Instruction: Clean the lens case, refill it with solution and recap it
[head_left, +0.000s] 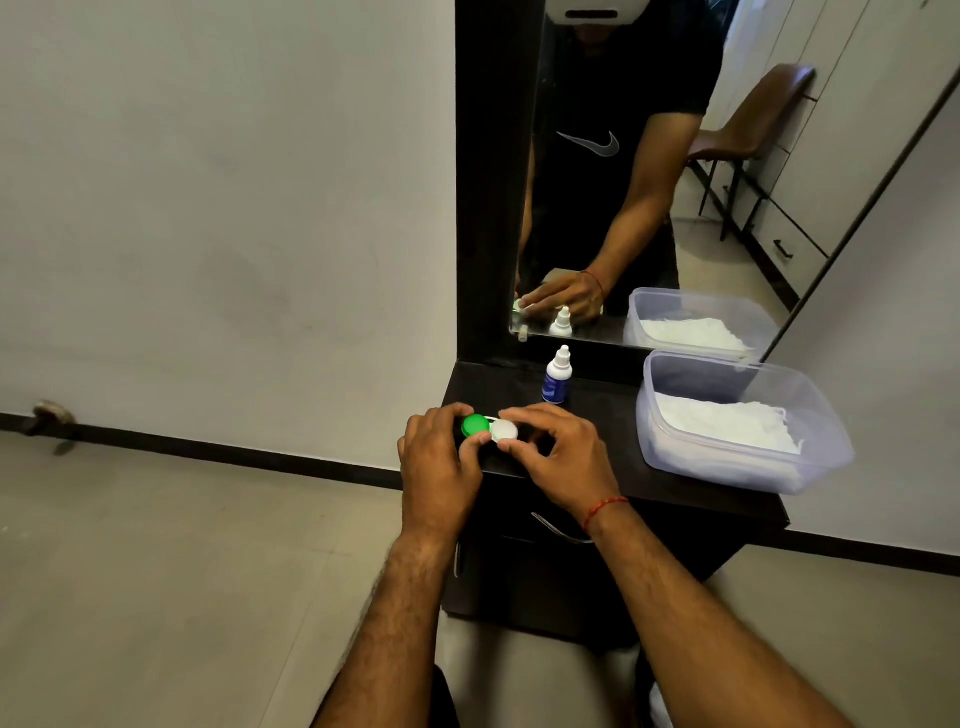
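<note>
My left hand (441, 457) pinches the green cap (476, 425), right hand (556, 457) the white cap (504, 431) — tiny lens case (491, 429), light and slick, so I grip the rims.

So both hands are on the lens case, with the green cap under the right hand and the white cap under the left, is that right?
Not quite: the caps are swapped. The head view shows the green cap under the left hand and the white cap under the right hand. Both hands are on the lens case.

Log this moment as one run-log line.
lens case: both caps on, on dark cabinet top | left hand: grips green cap | right hand: on white cap | solution bottle: upright, capped, untouched
</note>
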